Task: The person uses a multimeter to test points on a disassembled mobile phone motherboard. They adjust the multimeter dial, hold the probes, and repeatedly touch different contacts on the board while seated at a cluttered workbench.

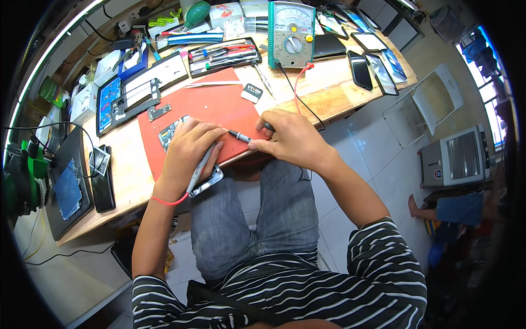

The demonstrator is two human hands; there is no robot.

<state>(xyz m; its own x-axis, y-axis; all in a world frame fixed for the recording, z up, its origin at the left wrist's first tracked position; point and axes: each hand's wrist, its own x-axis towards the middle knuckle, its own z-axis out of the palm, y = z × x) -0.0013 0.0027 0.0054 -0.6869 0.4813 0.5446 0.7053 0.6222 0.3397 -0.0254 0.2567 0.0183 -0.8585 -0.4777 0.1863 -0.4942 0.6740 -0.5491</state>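
Two bare hands met my remote view: the left hand (192,140) grasped a slim grey probe with a red lead (199,171), partly covering an exposed circuit board (169,133); the right hand (293,137) pinched a black-and-silver pen-shaped tool (241,136). White lettering marked a square black-and-white card (252,92). The flat orange-red mat (211,104) reached the wooden table's (323,101) near edge.

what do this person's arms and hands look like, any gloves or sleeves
The left hand and right hand are bare, without gloves; no watch or ring shows. The left sleeve and right sleeve are short, black with thin, wavy white stripes, leaving the forearms uncovered.
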